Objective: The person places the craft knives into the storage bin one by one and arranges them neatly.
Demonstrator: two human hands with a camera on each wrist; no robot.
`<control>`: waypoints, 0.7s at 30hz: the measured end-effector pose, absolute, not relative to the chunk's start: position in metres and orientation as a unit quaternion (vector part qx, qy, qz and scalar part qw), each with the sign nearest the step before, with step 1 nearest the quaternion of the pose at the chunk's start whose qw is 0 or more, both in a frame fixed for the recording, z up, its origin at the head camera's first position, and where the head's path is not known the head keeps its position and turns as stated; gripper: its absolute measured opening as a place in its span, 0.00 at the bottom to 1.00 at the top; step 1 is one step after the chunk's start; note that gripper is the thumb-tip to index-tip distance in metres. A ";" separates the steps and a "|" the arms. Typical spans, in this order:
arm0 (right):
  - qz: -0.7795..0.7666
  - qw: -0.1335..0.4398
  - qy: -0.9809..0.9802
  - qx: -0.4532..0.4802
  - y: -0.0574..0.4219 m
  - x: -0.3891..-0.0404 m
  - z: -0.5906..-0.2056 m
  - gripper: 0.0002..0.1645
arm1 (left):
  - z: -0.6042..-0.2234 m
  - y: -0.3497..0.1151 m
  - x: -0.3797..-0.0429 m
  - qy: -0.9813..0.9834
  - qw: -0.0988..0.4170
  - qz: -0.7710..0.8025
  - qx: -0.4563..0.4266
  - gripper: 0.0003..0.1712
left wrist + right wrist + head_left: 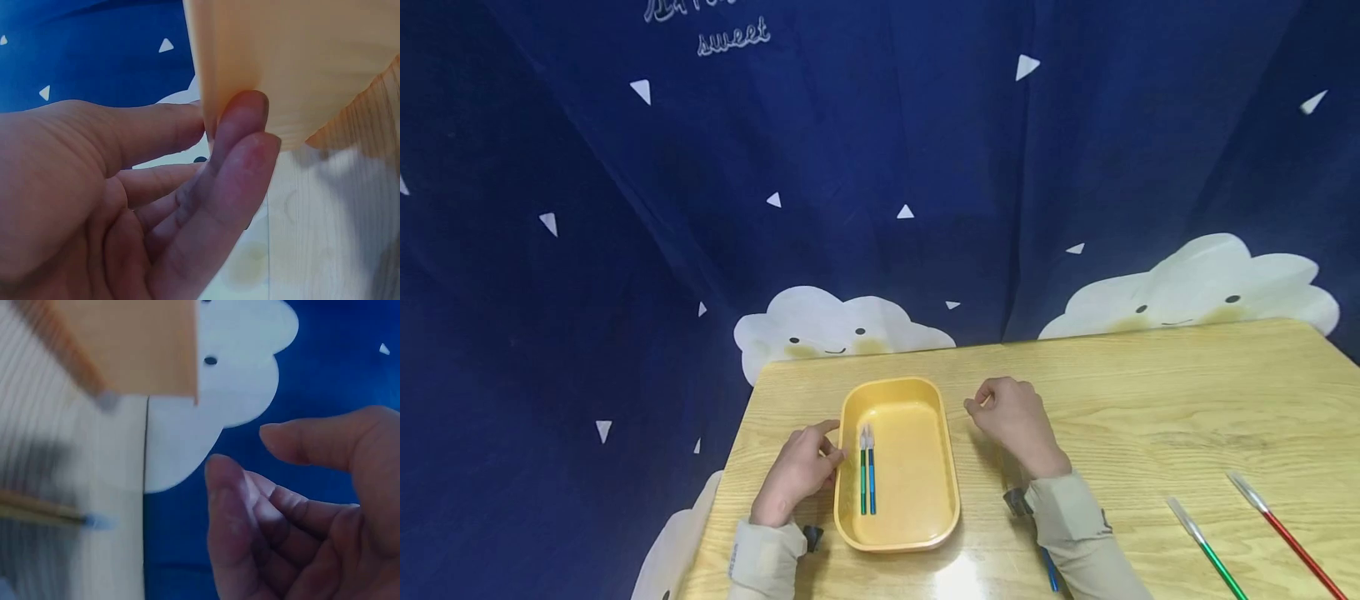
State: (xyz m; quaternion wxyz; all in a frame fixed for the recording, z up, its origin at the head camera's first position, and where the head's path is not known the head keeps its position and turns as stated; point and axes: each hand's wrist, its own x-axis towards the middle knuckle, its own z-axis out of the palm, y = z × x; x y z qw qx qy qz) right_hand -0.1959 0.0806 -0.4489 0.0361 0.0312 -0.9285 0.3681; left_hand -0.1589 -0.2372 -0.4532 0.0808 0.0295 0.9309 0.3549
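Observation:
A yellow tray [891, 547] stands upright on the table, with a green paintbrush [862, 479] and a blue paintbrush [872, 479] lying side by side along its left part. My left hand [802, 467] pinches the tray's left side between thumb and fingers; the left wrist view shows the fingertips [247, 147] against the outer wall. To the right of the tray, my right hand [1013, 421] hovers with its fingers loosely bent, a gap between thumb and forefinger and nothing held. Below it lies a gold-handled paintbrush [40, 507], mostly hidden by the wrist in the head view.
Another blue-handled brush [1049, 571] lies partly under the right sleeve. Further right are a green paintbrush [1213, 554] and a red paintbrush [1292, 537] on the wooden table [1150, 400]. A blue curtain [880, 150] with white clouds hangs behind the table's far edge.

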 end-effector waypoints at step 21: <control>0.346 -0.084 -0.935 -0.002 0.108 -0.202 -0.492 0.22 | -0.451 -0.241 -0.159 0.936 0.062 0.346 0.032 0.31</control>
